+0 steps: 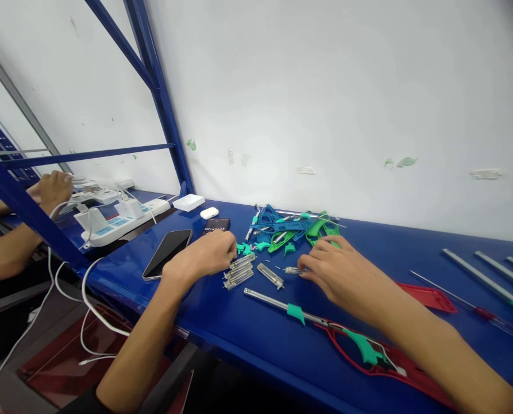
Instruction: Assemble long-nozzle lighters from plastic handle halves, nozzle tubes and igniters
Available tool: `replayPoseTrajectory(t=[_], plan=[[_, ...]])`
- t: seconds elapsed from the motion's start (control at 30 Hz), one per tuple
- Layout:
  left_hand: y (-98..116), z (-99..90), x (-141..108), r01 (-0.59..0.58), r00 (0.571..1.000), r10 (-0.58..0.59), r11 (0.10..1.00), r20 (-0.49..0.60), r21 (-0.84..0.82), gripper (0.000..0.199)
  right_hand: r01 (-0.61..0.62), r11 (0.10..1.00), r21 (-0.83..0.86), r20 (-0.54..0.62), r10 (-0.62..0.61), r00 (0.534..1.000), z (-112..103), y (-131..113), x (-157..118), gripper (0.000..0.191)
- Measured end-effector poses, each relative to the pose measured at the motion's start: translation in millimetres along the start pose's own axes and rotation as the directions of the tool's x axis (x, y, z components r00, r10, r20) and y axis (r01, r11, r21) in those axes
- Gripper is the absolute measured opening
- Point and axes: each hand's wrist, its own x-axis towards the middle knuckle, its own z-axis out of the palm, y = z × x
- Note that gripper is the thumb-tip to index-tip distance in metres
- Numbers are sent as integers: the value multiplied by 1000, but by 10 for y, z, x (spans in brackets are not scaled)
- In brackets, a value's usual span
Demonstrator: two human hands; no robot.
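My right hand (342,265) has its fingers closed on a small clear plastic part with metal inside (291,270), just above the blue table. To its left lies a similar loose clear part (270,276). My left hand (208,253) is curled, its fingertips down beside a row of clear parts (239,271) and small green trigger-shaped pieces (244,249); whatever is in its fingers is hidden. Nearer the front edge, a metal tube (277,300) with a green clip runs into a red toy-gun-shaped half shell (415,374), partly under my right forearm.
Blue and green plastic shells (288,227) are heaped by the wall. A dark phone (168,253), a second phone with a timer (215,225) and a white case (209,213) lie left. Metal tubes (480,274) and a screwdriver (482,313) lie right. Another person's hand (56,188) is far left.
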Motion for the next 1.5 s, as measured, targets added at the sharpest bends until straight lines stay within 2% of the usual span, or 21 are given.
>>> replayPoseTrajectory(t=[0.3, 0.4, 0.5, 0.67, 0.77, 1.0, 1.13, 1.3, 1.37, 1.5], plan=[[4, -31, 4, -67, 995, 60, 994, -76, -87, 18, -21, 1000, 13, -10, 21, 1000, -61, -10, -9, 10], [102, -69, 7, -102, 975, 71, 985, -210, -140, 17, -20, 1000, 19, -29, 21, 999, -84, -29, -10, 11], [221, -95, 1, -139, 933, 46, 961, -357, -238, 17, -16, 999, 30, -50, 17, 999, -108, -57, -5, 11], [318, -44, 22, -208, 875, -51, 858, -481, -470, 19, -16, 997, 74, -84, 22, 996, -142, -107, 7, 10], [308, 0, 68, -238, 868, -102, 774, -486, -587, 20, -12, 993, 120, -89, 23, 996, -166, -126, 19, 9], [353, -33, 44, -254, 906, -113, 625, -407, -738, 23, -35, 985, 171, -112, 55, 992, -222, -129, -79, 10], [544, -47, -21, -282, 920, -64, 573, -386, -769, 20, -86, 977, 193, -189, 123, 974, -288, -145, -324, 9], [839, -52, -49, -345, 909, -27, 510, -416, -788, 19, -117, 977, 180, -348, 174, 921, -476, -228, -540, 25], [925, -49, -72, -362, 898, -36, 506, -438, -783, 25, -136, 976, 171, -375, 192, 907, -542, -276, -557, 24], [1055, 17, -142, -382, 885, -4, 568, -467, -729, 17, -135, 973, 189, -436, 206, 876, -610, -366, -572, 31]])
